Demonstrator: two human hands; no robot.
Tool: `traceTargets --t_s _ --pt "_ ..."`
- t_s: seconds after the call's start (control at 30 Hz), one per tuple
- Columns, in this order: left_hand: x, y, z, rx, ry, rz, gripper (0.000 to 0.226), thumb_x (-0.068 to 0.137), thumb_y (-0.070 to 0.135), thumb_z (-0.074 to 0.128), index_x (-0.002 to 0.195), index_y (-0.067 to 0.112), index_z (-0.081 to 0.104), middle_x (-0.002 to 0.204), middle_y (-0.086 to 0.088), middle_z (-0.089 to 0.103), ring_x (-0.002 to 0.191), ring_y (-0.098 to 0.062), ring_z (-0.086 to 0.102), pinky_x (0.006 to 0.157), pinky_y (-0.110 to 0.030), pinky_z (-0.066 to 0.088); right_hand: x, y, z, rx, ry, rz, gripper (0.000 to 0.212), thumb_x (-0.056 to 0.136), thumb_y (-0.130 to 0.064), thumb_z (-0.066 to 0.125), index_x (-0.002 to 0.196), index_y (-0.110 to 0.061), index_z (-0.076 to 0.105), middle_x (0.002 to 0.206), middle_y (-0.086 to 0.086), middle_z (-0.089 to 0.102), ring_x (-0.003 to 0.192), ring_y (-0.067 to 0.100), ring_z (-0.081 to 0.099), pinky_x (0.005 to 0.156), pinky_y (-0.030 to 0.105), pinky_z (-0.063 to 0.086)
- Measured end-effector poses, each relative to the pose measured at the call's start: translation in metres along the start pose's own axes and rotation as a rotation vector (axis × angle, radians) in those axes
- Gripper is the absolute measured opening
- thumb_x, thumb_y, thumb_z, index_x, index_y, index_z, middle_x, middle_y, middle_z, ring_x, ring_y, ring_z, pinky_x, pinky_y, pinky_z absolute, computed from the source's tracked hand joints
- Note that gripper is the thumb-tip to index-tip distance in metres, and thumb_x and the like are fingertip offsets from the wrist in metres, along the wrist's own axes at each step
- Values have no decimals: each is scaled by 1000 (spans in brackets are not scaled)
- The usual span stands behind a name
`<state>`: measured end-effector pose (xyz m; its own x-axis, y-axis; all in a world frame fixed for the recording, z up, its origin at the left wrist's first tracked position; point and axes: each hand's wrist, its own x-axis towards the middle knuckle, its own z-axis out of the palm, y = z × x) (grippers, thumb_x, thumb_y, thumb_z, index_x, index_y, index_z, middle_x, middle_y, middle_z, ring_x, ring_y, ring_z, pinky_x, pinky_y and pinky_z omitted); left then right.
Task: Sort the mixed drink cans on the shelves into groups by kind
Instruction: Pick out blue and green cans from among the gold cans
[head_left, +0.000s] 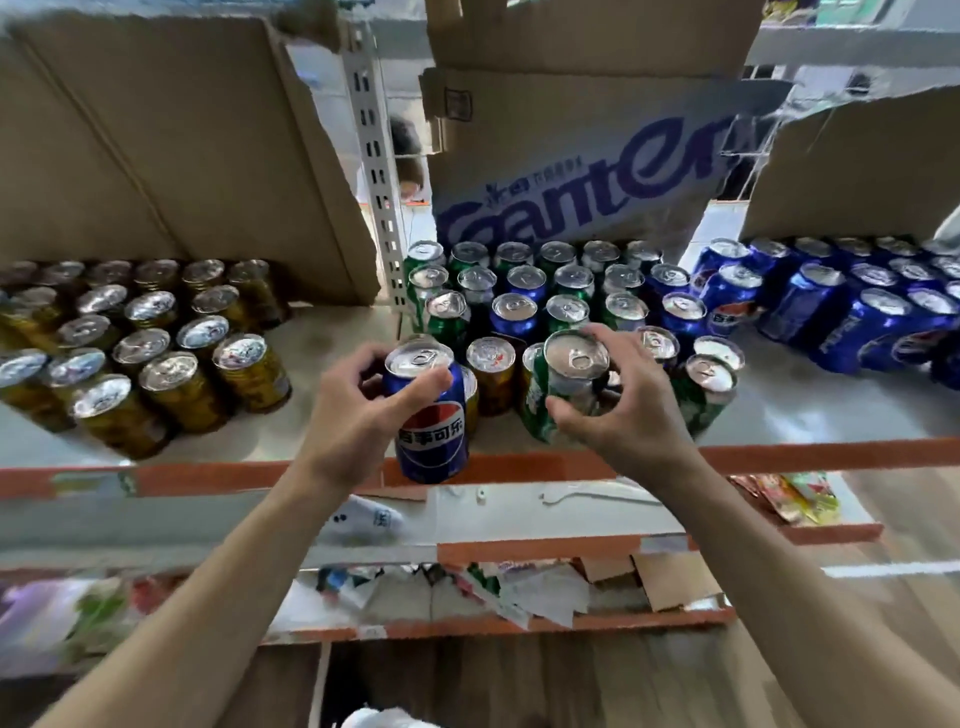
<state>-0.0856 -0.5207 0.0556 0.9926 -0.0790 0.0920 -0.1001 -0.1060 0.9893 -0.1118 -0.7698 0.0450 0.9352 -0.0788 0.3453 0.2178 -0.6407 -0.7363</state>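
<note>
Blue can (432, 415) is gripped upright, lid up, by the left hand (358, 410) at the front edge of the shelf (779, 400). Just beside it, a green can (563, 384) is clutched by the right hand (623, 410), axis tilted. The blue group (841, 312) is seen well right, beyond the right hand, so a crossing reach is judged likely.

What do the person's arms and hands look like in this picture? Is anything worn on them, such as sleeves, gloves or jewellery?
The left arm and the right arm are bare as far as the frame shows; no sleeve is visible. The left hand and the right hand wear no gloves. No ring, watch or bracelet shows on the fingers or wrists.
</note>
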Motion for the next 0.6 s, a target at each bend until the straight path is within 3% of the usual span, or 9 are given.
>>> traceTargets --t_s 0.13,0.27,0.4,0.6 --pt "-9 -7 -8 32 90 -30 55 55 57 79 94 21 68 89 4 76 84 -13 72 66 -23 55 9 5 22 -79 -58 -44 69 66 -29 82 127 -10 55 116 0 56 108 17 54 96 22 44" --pt "-8 -15 -19 76 79 -46 54 57 59 78 95 23 67 93 3 75 88 -14 71 69 -24 55 18 9 39 -256 -115 -40 76 64 -37 87 128 -11 56 119 6 64 108 23 60 92 37 50" --pt "2 -19 -26 99 31 -72 55 56 58 79 95 21 67 92 1 75 87 -15 71 71 -28 58 20 11 52 -293 -167 -52 70 65 -28 87 125 -8 56 113 10 65 105 28 59 90 38 48" --pt "13 -15 -20 74 -42 -73 45 62 46 85 93 21 64 88 3 73 83 -11 69 62 -14 50 26 16 55 -357 -268 -53 71 75 -22 83 134 -6 47 124 13 60 115 29 54 97 35 43"
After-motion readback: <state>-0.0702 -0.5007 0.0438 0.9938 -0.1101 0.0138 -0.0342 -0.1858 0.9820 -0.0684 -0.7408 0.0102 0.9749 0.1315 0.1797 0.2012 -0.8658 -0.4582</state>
